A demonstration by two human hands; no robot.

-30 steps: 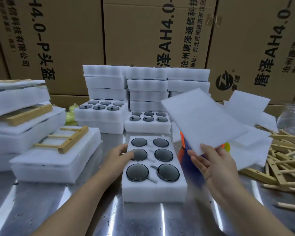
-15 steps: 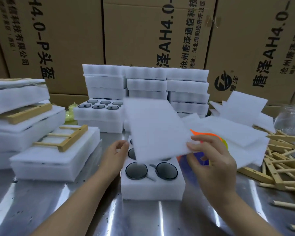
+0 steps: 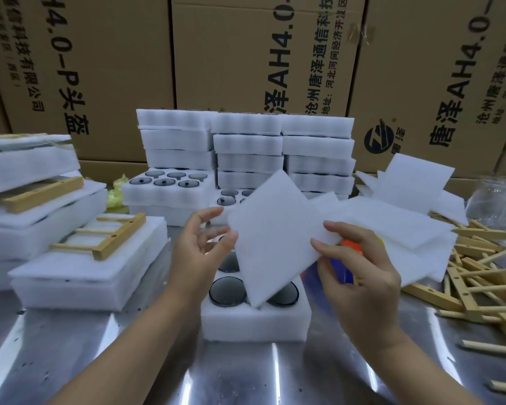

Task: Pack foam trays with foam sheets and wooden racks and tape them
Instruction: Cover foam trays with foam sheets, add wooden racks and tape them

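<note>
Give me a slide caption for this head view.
Right hand pinches a tilted foam sheet over the foam tray; left hand touches its edge.

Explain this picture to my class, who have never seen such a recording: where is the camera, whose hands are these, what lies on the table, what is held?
No machine here: a person works bare-handed, and a camera worn on the head looks down at the hands. The right hand pinches a white foam sheet above a foam tray whose round pockets hold dark discs. The left hand meets the sheet's other edge; whether it grips is unclear. On the metal table lie loose wooden racks at right, covered trays at left, stacked trays behind.
</note>
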